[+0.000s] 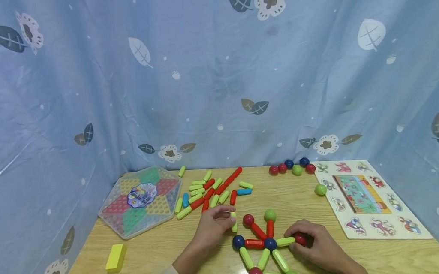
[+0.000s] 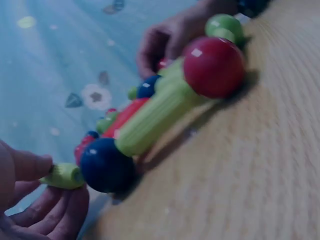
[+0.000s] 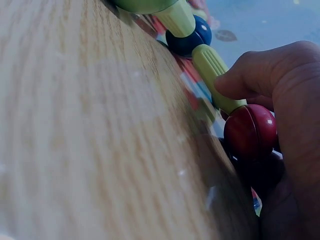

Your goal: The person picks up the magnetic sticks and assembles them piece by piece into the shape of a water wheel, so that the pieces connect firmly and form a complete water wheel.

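Note:
My left hand (image 1: 212,228) pinches a loose yellow-green magnetic rod (image 1: 234,222) between thumb and fingers, left of the assembled figure. In the left wrist view, that rod's end (image 2: 70,176) is close to a navy ball (image 2: 106,165); whether they touch I cannot tell. The figure lies on the table, with red and yellow-green rods fanning out from a central navy ball (image 1: 270,243) to red, green and navy balls. At its right side, my right hand (image 1: 318,246) pinches an attached yellow-green rod (image 3: 216,80) beside its red end ball (image 3: 250,131).
Loose rods (image 1: 208,193) lie in a cluster at the back. Several balls (image 1: 297,170) line the back edge, a green ball (image 1: 320,189) nearer. A picture puzzle board (image 1: 335,214) lies right, a hexagonal case (image 1: 111,210) left, a yellow block (image 1: 116,258) front left.

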